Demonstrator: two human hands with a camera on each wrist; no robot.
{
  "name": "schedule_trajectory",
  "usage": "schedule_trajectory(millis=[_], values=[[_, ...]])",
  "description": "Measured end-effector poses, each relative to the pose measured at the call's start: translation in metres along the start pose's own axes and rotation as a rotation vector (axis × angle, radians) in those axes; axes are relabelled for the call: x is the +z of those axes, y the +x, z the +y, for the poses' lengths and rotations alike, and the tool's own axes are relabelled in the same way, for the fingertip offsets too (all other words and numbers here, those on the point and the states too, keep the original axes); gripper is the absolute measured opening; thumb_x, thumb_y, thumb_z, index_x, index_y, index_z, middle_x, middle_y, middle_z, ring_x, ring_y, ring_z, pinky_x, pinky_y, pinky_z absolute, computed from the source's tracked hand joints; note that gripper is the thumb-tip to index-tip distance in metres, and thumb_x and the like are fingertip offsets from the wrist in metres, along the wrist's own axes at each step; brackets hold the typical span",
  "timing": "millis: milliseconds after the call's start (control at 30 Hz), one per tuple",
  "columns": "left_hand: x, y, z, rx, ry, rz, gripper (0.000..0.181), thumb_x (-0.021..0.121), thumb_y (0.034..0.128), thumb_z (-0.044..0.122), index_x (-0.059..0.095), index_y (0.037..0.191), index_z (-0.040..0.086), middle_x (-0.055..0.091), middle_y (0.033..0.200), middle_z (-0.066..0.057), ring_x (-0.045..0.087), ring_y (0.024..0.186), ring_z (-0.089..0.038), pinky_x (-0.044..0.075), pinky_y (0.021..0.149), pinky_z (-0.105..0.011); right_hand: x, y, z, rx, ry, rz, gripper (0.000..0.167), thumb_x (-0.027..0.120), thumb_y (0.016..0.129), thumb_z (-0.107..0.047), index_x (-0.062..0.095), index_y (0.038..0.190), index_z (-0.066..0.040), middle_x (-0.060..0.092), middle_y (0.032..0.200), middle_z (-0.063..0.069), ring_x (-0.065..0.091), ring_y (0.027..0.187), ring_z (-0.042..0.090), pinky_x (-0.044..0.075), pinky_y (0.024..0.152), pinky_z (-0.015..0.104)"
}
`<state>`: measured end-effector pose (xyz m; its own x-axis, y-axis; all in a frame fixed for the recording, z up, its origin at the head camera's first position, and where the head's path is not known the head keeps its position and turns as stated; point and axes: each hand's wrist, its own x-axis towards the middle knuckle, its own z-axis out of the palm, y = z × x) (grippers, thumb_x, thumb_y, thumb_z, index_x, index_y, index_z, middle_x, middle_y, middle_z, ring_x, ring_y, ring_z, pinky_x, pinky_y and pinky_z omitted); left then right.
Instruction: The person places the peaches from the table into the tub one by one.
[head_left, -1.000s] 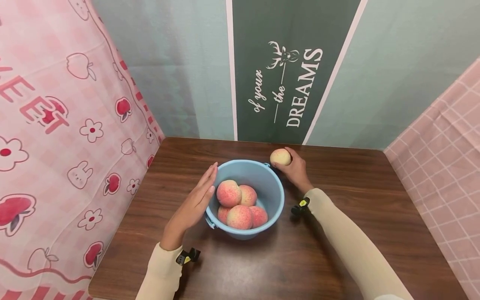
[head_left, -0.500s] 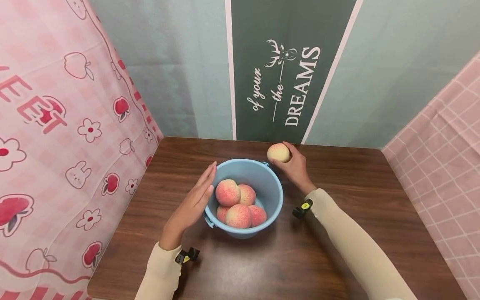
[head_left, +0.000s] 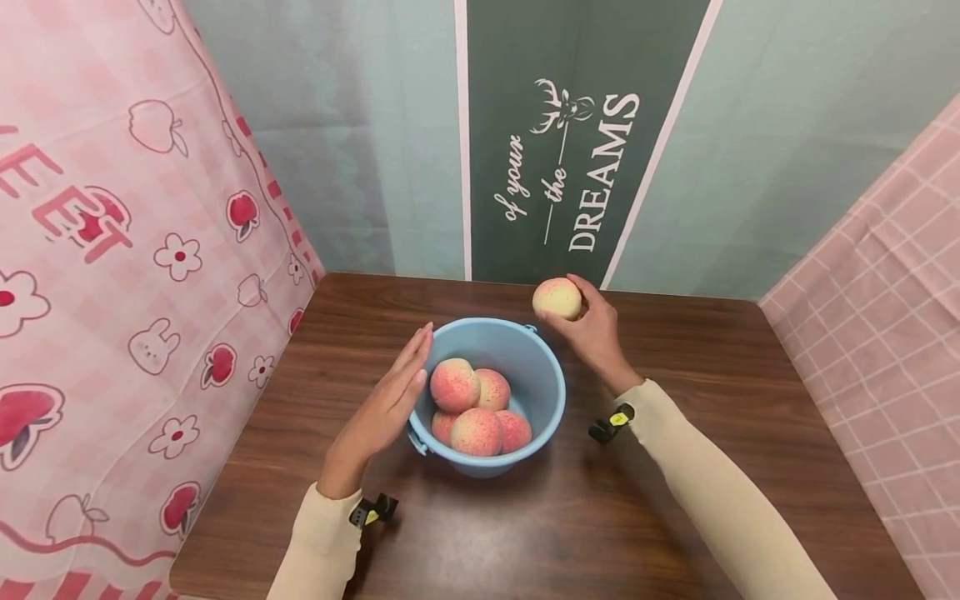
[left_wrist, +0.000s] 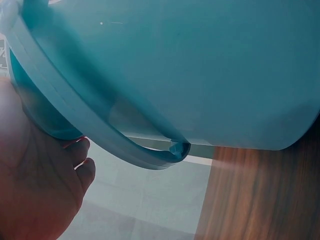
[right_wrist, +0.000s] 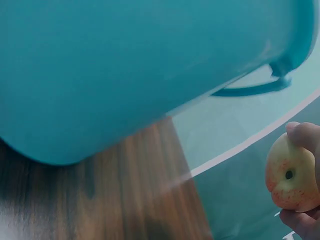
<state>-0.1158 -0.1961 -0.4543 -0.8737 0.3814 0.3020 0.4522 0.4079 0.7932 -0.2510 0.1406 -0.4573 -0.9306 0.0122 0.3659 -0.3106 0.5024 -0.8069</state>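
Note:
A light blue bucket (head_left: 551, 375) stands upright on the table with several pink and yellow peaches (head_left: 477, 432) inside. My left hand (head_left: 386, 408) has its fingers straight and lies along the bucket's left rim. In the left wrist view that hand (left_wrist: 40, 175) is beside the bucket wall (left_wrist: 200, 75), near the hanging handle (left_wrist: 100, 120). Beyond the bucket's far right rim, my right hand (head_left: 594, 333) pinches a pale yellow peach (head_left: 557, 298) between thumb and fingers. The right wrist view shows this peach (right_wrist: 290, 175) with a small dark hole in its end.
The bucket rests on a dark wooden table (head_left: 480, 550). A green curtain (head_left: 360, 167) with white lettering hangs behind its back edge. Pink patterned cloth (head_left: 180, 350) is on the left, and pink checked cloth (head_left: 885, 292) on the right.
My right hand has moved slightly away from me with the peach, a little farther from the bucket rim. The left hand and the bucket have stayed in place.

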Motion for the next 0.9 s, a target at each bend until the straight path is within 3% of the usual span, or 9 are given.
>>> schedule_trajectory(millis=[300, 667, 900], values=[[-0.001, -0.001, 0.002, 0.006, 0.001, 0.002, 0.059, 0.038, 0.1086, 0.009, 0.015, 0.163, 0.011, 0.009, 0.171, 0.002, 0.004, 0.156, -0.018, 0.014, 0.123, -0.053, -0.009, -0.005, -0.025, -0.025, 0.053, 0.032, 0.081, 0.092, 0.076, -0.029, 0.055, 0.145, -0.010, 0.061, 0.138, 0.011, 0.063, 0.115, 0.024, 0.054, 0.098, 0.046], [0.000, -0.001, 0.004, -0.009, 0.010, 0.003, 0.059, 0.038, 0.1090, 0.010, 0.015, 0.163, 0.012, 0.008, 0.171, 0.005, 0.003, 0.156, -0.015, 0.014, 0.123, -0.053, -0.021, -0.016, -0.049, -0.067, 0.089, -0.007, 0.079, 0.091, 0.077, -0.027, 0.055, 0.145, -0.013, 0.060, 0.139, 0.008, 0.064, 0.118, 0.027, 0.054, 0.097, 0.048], [0.000, -0.001, 0.003, -0.010, 0.005, 0.002, 0.059, 0.038, 0.1088, 0.010, 0.015, 0.163, 0.012, 0.008, 0.171, 0.004, 0.003, 0.156, -0.017, 0.015, 0.122, -0.054, -0.025, -0.032, -0.086, -0.083, 0.084, -0.044, 0.077, 0.090, 0.077, -0.014, 0.054, 0.145, -0.006, 0.060, 0.139, 0.012, 0.065, 0.113, 0.029, 0.055, 0.095, 0.049]])
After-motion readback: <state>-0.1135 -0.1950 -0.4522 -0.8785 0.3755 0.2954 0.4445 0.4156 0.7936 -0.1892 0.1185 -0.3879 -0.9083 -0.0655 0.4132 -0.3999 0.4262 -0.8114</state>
